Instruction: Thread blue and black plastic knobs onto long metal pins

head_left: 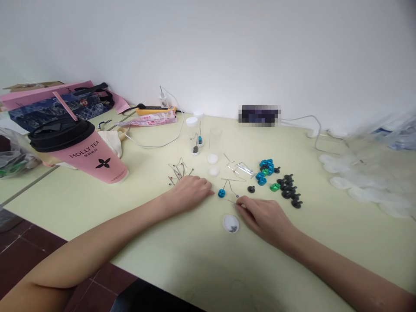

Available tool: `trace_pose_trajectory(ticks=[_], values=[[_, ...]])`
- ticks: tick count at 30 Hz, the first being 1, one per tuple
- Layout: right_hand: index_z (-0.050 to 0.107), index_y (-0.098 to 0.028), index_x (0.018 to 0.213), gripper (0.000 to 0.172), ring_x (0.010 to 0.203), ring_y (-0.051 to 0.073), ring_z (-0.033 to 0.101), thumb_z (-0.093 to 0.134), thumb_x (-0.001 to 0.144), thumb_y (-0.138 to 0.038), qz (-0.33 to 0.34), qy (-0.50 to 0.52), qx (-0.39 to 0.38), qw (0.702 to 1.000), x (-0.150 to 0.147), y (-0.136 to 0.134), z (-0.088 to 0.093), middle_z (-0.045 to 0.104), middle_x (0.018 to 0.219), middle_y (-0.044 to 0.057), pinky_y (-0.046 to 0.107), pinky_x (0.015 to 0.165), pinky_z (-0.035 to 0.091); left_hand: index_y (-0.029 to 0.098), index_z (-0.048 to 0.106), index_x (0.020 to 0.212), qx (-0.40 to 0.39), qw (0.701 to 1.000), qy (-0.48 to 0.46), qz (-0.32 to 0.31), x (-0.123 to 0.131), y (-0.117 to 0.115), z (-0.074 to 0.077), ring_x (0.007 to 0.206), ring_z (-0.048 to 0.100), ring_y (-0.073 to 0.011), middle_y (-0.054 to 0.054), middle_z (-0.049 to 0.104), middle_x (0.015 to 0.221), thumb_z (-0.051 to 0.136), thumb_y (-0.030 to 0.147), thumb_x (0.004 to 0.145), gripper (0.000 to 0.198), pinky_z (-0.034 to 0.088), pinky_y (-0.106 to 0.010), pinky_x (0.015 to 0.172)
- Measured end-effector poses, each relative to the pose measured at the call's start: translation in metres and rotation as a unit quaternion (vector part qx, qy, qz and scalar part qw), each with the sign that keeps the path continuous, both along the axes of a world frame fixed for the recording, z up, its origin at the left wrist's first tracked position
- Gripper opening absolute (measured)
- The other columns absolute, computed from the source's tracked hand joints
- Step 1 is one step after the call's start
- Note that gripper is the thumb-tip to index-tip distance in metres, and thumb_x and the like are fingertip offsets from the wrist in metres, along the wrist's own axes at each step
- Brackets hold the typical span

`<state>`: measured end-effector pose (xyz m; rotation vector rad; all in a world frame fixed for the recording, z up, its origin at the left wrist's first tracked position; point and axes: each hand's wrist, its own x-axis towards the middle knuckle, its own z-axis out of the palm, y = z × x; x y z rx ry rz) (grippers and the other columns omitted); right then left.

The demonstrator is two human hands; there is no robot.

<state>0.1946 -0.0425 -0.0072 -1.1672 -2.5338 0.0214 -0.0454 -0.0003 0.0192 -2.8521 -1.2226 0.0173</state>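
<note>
My left hand [191, 190] rests on the pale green table [182, 255], fingers curled down beside a loose pile of thin metal pins [178, 170]. My right hand [264, 216] pinches a thin wire pin [231, 201] lying on the table. A blue bead on a pin [221, 193] sits between the two hands. Just below the right fingertips lies a small white lid [230, 223] holding tiny dark parts. Black beads [289, 190], blue beads [265, 168] and a green bead [274, 186] lie right of the hands.
A pink drink cup [87, 158] with a black lid lies tilted at left. Small clear vials [196, 134] and white caps [213, 165] stand behind the pins. Cables and a power strip [152, 110] run along the wall. Clear plastic bags [373, 173] cover the right side.
</note>
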Motion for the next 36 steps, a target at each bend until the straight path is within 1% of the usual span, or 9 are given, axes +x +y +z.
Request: trace_pose_trajectory(ticks=[8,16,22,27,30,32,33,34,36], values=[[0.053,-0.019,0.088,0.017,0.047,0.013,0.057,0.041,0.095,-0.028,-0.027,-0.015,-0.008,0.999,-0.001,0.0,-0.001,0.063,0.057,-0.002,0.023,0.044,0.025,0.014,0.055,0.076,0.028,0.999,0.036,0.006,0.003,-0.002,-0.002,0.062,0.06,-0.0189,-0.006,0.063,0.07,0.026,0.036,0.099,0.042,0.028,-0.028,0.048],[0.051,-0.019,0.085,0.018,0.045,0.013,0.055,0.039,0.095,-0.027,-0.033,-0.02,-0.003,0.999,-0.002,0.001,-0.001,0.062,0.056,-0.003,0.023,0.045,0.024,0.014,0.057,0.077,0.031,0.998,0.045,0.014,0.005,-0.003,-0.001,0.061,0.06,-0.0196,-0.007,0.063,0.07,0.026,0.037,0.098,0.044,0.029,-0.028,0.046],[0.046,-0.02,0.075,0.023,0.042,0.012,0.05,0.04,0.095,-0.03,-0.043,-0.03,-0.002,0.999,-0.001,0.0,-0.002,0.056,0.051,-0.004,0.024,0.044,0.022,0.014,0.057,0.077,0.032,0.999,0.039,0.017,0.004,-0.003,-0.003,0.062,0.061,-0.0203,-0.007,0.064,0.071,0.026,0.037,0.098,0.044,0.031,-0.028,0.047],[0.042,-0.02,0.073,0.024,0.041,0.012,0.048,0.041,0.094,-0.031,-0.054,-0.042,0.003,0.998,-0.003,0.0,-0.002,0.054,0.05,-0.004,0.024,0.044,0.019,0.014,0.057,0.077,0.038,0.998,0.031,0.025,0.007,-0.003,-0.005,0.062,0.059,-0.0195,-0.006,0.062,0.07,0.026,0.035,0.098,0.043,0.032,-0.029,0.048],[0.043,-0.02,0.073,0.024,0.041,0.012,0.048,0.039,0.095,-0.029,-0.047,-0.043,-0.003,0.998,-0.003,0.0,-0.002,0.054,0.051,-0.004,0.025,0.044,0.018,0.015,0.055,0.079,0.068,0.997,0.023,0.009,0.009,-0.005,-0.007,0.067,0.058,-0.0198,-0.006,0.061,0.074,0.03,0.029,0.098,0.034,0.034,-0.029,0.05],[0.044,-0.02,0.074,0.024,0.043,0.012,0.049,0.038,0.096,-0.028,-0.037,-0.042,-0.014,0.998,-0.003,0.0,-0.001,0.056,0.053,-0.004,0.025,0.044,0.019,0.014,0.055,0.082,0.092,0.995,0.039,0.006,0.007,-0.005,-0.005,0.069,0.057,-0.0205,-0.007,0.06,0.079,0.037,0.018,0.094,0.022,0.033,-0.029,0.05],[0.044,-0.02,0.075,0.024,0.044,0.012,0.05,0.038,0.096,-0.028,-0.034,-0.041,-0.02,0.998,-0.003,0.0,0.0,0.057,0.055,-0.004,0.025,0.044,0.019,0.014,0.055,0.084,0.102,0.993,0.054,0.015,0.006,-0.005,-0.004,0.07,0.057,-0.0209,-0.008,0.06,0.08,0.04,0.011,0.091,0.017,0.033,-0.029,0.05],[0.045,-0.02,0.075,0.024,0.044,0.012,0.05,0.037,0.097,-0.029,-0.033,-0.04,-0.023,0.998,-0.003,0.0,0.001,0.057,0.055,-0.003,0.025,0.045,0.02,0.013,0.054,0.085,0.107,0.991,0.07,0.028,0.004,-0.005,-0.001,0.072,0.057,-0.0215,-0.008,0.059,0.081,0.041,0.003,0.086,0.017,0.033,-0.029,0.05],[0.045,-0.02,0.076,0.024,0.046,0.013,0.051,0.038,0.097,-0.031,-0.031,-0.036,-0.033,0.998,-0.002,0.0,0.002,0.058,0.056,-0.003,0.024,0.045,0.021,0.014,0.054,0.086,0.104,0.987,0.093,0.079,-0.001,-0.004,0.005,0.074,0.058,-0.0221,-0.009,0.059,0.081,0.041,-0.008,0.076,0.027,0.033,-0.029,0.052]])
